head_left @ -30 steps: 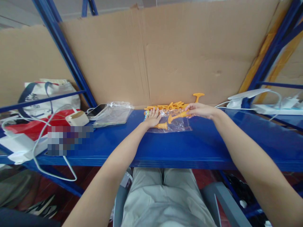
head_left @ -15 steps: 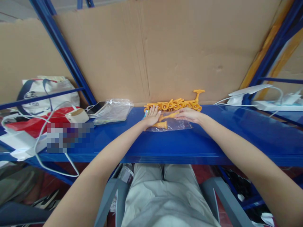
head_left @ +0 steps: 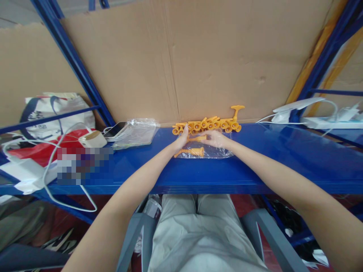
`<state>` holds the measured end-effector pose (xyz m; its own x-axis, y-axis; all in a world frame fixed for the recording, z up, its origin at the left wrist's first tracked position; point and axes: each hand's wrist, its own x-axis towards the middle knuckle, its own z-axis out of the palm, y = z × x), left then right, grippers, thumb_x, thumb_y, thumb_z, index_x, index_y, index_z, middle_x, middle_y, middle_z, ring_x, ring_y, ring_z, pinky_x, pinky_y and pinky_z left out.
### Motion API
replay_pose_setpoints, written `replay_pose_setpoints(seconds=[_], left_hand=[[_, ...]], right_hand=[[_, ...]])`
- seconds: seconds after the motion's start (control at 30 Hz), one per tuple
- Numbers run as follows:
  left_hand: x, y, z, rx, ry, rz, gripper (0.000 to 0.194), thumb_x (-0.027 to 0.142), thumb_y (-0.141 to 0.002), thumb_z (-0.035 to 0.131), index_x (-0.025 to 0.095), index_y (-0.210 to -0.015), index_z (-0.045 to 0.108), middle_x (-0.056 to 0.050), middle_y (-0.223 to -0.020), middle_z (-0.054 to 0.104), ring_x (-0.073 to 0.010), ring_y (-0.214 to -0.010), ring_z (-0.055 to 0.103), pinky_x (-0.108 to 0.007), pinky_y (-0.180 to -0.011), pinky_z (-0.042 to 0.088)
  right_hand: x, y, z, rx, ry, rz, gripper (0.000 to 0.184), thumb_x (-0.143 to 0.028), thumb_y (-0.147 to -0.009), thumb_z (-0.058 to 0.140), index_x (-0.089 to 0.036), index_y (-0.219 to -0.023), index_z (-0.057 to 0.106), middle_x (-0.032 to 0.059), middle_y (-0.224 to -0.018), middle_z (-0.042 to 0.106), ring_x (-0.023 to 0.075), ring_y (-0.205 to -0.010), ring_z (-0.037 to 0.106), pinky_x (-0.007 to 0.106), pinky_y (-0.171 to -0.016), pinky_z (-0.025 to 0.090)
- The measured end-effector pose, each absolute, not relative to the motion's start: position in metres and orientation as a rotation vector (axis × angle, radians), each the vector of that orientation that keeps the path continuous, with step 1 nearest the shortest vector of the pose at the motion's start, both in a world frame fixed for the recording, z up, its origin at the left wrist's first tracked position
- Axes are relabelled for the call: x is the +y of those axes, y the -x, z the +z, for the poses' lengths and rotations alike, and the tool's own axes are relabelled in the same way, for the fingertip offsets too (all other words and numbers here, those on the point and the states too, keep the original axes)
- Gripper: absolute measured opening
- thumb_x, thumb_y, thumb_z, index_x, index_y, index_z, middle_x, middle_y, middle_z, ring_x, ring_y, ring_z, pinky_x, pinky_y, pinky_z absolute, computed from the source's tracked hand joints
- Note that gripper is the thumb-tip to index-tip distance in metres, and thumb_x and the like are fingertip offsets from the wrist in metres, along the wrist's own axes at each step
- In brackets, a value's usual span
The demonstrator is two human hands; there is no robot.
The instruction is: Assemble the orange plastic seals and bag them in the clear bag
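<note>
My left hand (head_left: 181, 141), seen edge-on, is closed about the left end of a yellow T-handled plastic piece (head_left: 197, 138). The fingertips are partly hidden. At the flared right end of that piece, my right hand (head_left: 217, 139) grips it, with clear plastic over part of the hand. Below them a second yellow piece (head_left: 195, 152) lies on a clear plastic bag (head_left: 217, 152), its flared end to the right. Just behind my hands a row of several similar yellow pieces (head_left: 211, 123) rests against the cardboard, cup ends facing me.
A blue shelf (head_left: 198, 175) carries everything, backed by cardboard (head_left: 227, 56). Left are flat clear bags (head_left: 137, 134), a phone (head_left: 117, 129), a white charger (head_left: 92, 139), cables and a red bag (head_left: 34, 151). A power strip (head_left: 320, 122) sits at right. Another person's leg shows lower left.
My left hand has turned from lying flat with spread fingers to edge-on at the yellow piece. My right hand has shifted left, and the lower piece is now more exposed.
</note>
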<state>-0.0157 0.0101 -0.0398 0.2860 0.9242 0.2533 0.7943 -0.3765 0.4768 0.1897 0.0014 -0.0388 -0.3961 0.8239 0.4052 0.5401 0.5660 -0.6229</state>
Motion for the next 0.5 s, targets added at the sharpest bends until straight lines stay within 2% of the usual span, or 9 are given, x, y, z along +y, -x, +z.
replay_pose_setpoints(seconds=[0.07,0.17,0.27,0.37,0.5], left_hand=[[0.007,0.017,-0.035,1.521,-2.244,0.776,0.067,0.054,-0.101,-0.005,0.029,-0.162,0.007,-0.003,-0.154,0.048,-0.0285,-0.145,0.039,-0.048,-0.115,0.041],[0.004,0.017,-0.030,1.505,-2.155,0.817,0.067,0.047,-0.101,-0.011,0.029,-0.162,0.010,-0.002,-0.157,0.043,-0.0226,-0.144,0.042,-0.041,-0.113,0.043],[0.003,0.016,-0.031,1.472,-2.202,0.780,0.071,0.046,-0.102,-0.010,0.024,-0.160,0.025,-0.002,-0.159,0.040,-0.0189,-0.146,0.039,-0.035,-0.116,0.039],[0.004,0.015,-0.036,1.504,-2.367,0.629,0.067,0.047,-0.103,0.003,0.021,-0.154,0.040,-0.001,-0.158,0.040,-0.0173,-0.149,0.033,-0.033,-0.121,0.031],[0.003,0.015,-0.037,1.535,-2.500,0.353,0.061,0.045,-0.102,0.018,0.022,-0.153,0.040,0.000,-0.162,0.032,-0.0172,-0.152,0.023,-0.034,-0.125,0.019]], right_hand=[[0.005,-0.190,-0.044,-2.068,1.090,0.599,0.022,-0.029,-0.080,0.072,-0.022,-0.100,0.076,0.0081,-0.109,0.074,0.0243,-0.099,0.068,0.039,-0.089,0.056],[0.010,-0.192,-0.048,-2.010,1.123,0.687,0.028,-0.034,-0.079,0.074,-0.023,-0.105,0.076,0.0080,-0.102,0.075,0.0204,-0.080,0.069,0.037,-0.077,0.059],[0.011,-0.193,-0.048,-1.972,1.114,0.718,0.031,-0.036,-0.078,0.075,-0.022,-0.106,0.075,0.0065,-0.092,0.075,0.0172,-0.069,0.065,0.035,-0.070,0.060],[0.006,-0.192,-0.044,-1.951,1.106,0.781,0.029,-0.034,-0.077,0.076,-0.022,-0.103,0.075,0.0052,-0.088,0.074,0.0164,-0.067,0.065,0.035,-0.070,0.061],[-0.005,-0.194,-0.034,-1.904,1.077,0.894,0.028,-0.025,-0.073,0.078,-0.021,-0.100,0.075,0.0060,-0.102,0.075,0.0176,-0.077,0.069,0.037,-0.081,0.061]])
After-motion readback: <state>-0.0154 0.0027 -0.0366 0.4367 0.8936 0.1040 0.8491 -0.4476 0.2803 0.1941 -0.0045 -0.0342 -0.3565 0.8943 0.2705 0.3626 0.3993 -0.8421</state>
